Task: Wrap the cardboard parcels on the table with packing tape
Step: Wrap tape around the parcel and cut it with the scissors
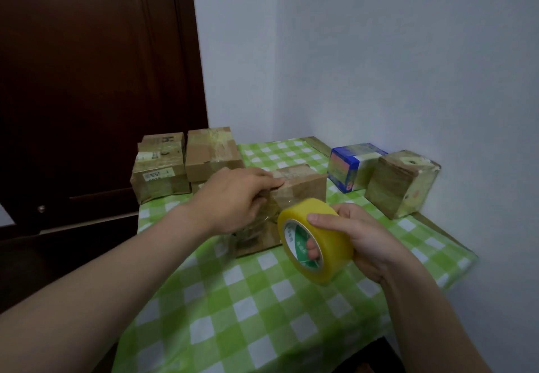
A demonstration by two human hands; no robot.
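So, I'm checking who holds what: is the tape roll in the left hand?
No, the right hand grips the yellow tape roll; the left hand rests on the parcel.

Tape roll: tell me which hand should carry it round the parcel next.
Right, probably. The right hand grips the tape roll, a finger through its core, while the left hand rests on the parcel, steadying it.

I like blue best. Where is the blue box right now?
In the head view, the blue box stands at the far right of the table, near the wall, with a taped brown parcel just right of it.
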